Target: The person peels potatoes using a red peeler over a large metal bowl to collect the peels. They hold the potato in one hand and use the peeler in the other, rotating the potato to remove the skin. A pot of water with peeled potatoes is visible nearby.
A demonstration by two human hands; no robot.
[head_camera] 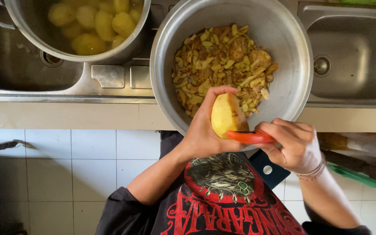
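My left hand [203,130] grips a yellow, mostly peeled potato [225,115] over the near rim of a large metal bowl [288,87]. Brown and yellow potato peelings [220,65] fill the bottom of that bowl. My right hand [294,146] holds a red-handled peeler [251,137] pressed against the potato's lower end. Both hands meet just above my chest.
A metal pot [31,30] with several peeled potatoes [94,24] in water stands in the left sink basin [9,65]. The right sink basin [357,56] lies beyond the bowl. A tiled counter edge [66,115] runs across, with white floor tiles [66,174] below.
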